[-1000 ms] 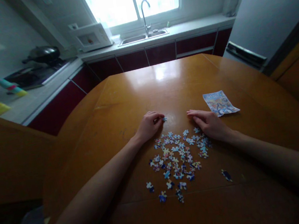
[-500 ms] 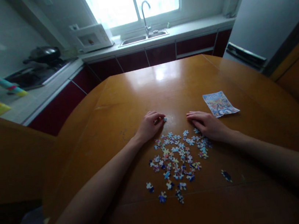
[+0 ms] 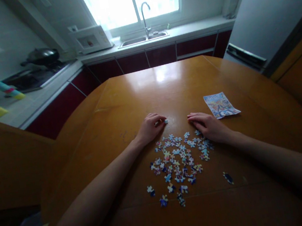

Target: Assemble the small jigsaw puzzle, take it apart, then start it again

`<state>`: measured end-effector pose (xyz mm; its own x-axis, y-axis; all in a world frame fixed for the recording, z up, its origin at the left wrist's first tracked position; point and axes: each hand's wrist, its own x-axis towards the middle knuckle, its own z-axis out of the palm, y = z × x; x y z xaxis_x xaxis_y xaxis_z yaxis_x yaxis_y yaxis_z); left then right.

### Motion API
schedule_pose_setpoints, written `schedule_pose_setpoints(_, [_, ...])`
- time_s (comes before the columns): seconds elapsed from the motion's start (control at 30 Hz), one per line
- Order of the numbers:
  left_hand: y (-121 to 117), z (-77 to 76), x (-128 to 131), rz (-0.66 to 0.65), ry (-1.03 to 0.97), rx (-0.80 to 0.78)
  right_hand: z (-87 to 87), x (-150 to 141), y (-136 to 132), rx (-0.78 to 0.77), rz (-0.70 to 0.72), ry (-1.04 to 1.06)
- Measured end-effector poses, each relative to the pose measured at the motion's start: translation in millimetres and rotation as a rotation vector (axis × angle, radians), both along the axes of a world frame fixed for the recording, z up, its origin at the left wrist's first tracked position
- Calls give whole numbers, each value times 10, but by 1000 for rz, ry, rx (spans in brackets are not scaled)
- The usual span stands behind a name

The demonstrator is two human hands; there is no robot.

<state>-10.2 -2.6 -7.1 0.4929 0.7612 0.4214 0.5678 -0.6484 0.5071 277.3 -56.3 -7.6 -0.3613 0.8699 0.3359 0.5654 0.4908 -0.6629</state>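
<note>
Several small colourful puzzle pieces (image 3: pixel 178 159) lie scattered on a round wooden table (image 3: pixel 127 105). My left hand (image 3: pixel 150 128) rests at the far left edge of the pile, fingers curled, its fingertips pinching one small puzzle piece (image 3: pixel 165 121) against the table. My right hand (image 3: pixel 207 124) lies at the far right edge of the pile with fingers stretched out flat, holding nothing. A printed picture card (image 3: pixel 220 105) lies just beyond my right hand.
A lone puzzle piece (image 3: pixel 228 177) sits apart at the near right. Behind the table run a counter with a sink and tap (image 3: pixel 147 35), a white microwave (image 3: pixel 91 39), a stove with a pan (image 3: pixel 39 57) and a grey fridge (image 3: pixel 266 10).
Both hands stay almost still; the right hand has crept slightly left. The view shifted a little.
</note>
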Motion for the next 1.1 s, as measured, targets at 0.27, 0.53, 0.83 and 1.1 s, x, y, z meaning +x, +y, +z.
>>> schedule_pose_setpoints(0.27, [-13,47,16,77,-126,-95,5,79,93,-219,-29,202])
schedule_pose_setpoints(0.53, [-194,218,-89,145,33,-297,250,254,88,-226,-70,142])
schedule_pose_setpoints(0.83, [-398,527,-172,-15,364,-619,521,330,-115,-216,-93,-160])
schedule_pose_setpoints(1.1, [-542,555,-120,10,513,-555,586,323,-298,-330,-82,-409])
